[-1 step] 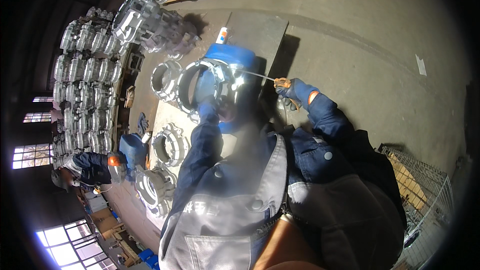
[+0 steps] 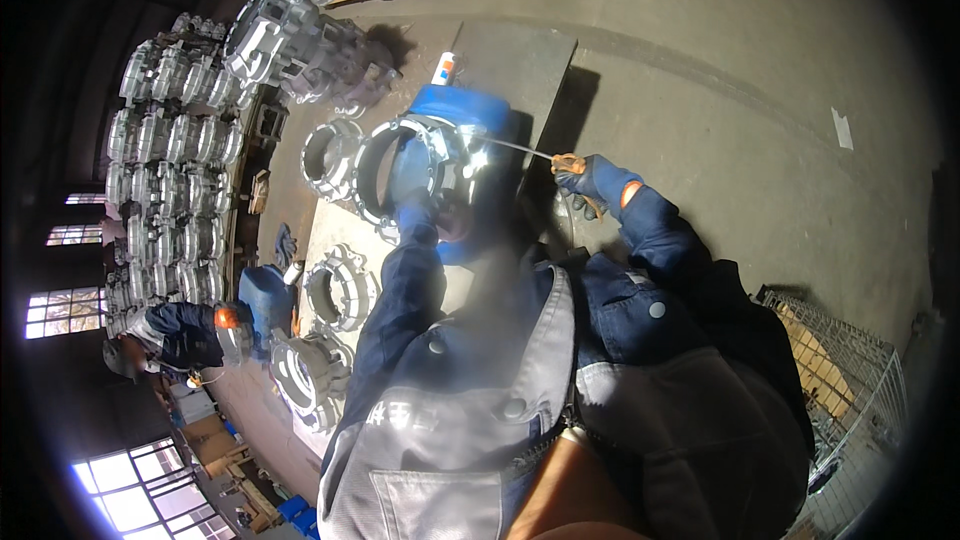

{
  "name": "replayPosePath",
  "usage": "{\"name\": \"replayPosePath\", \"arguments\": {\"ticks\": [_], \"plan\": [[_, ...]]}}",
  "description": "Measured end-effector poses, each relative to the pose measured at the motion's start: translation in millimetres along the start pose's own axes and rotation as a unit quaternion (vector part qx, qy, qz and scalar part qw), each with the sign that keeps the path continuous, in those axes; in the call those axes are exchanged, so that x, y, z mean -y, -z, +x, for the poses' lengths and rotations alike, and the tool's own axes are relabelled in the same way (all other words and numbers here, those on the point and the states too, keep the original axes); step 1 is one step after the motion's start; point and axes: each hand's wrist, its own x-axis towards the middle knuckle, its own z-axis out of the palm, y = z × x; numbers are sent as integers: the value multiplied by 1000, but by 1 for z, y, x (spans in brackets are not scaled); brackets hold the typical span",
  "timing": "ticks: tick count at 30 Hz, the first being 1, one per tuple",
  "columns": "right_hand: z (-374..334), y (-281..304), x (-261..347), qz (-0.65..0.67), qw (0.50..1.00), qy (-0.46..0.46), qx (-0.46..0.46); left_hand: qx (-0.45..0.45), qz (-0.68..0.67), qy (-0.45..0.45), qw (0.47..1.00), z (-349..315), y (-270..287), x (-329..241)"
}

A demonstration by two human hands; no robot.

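A silver ring-shaped metal casting (image 2: 440,155) stands on edge against blue padded supports (image 2: 462,105) on the workbench. My left hand (image 2: 413,198) reaches to the near side of this ring; its fingers are blurred and hidden. Off to the right, my gloved right hand (image 2: 580,185) is closed round the grip end of a long thin metal rod tool (image 2: 520,148). The rod points left, and its tip meets or comes close to the casting's right side, where bright glare hides the contact. Orange shows at the fingers, either glove or handle.
More ring castings (image 2: 340,288) lie left on the bench (image 2: 535,70). A white tube (image 2: 445,68) stands behind the blue supports. Stacked castings (image 2: 165,165) fill the far left, where another person (image 2: 180,335) bends over. A wire cage (image 2: 850,390) stands at lower right.
My right hand has shifted very slightly to the right with the rod tool. My left arm and the casting look unmoved.
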Motion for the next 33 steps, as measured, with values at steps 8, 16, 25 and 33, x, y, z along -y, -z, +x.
{"name": "replayPosePath", "arguments": {"ticks": [8,16,25,33], "plan": [[-40,-4,6,-77,996,-26,33,-42,-77,-13,996,-1,-8,5],[-50,-6,17,-7,997,-57,52,-71,-53,-44,995,7,-21,15],[-39,-6,5,-7,999,-53,6,-33,-13,-21,999,-4,-3,2],[-87,1,51,-54,998,-2,-14,-77,-66,-57,993,-28,15,-6]]}}
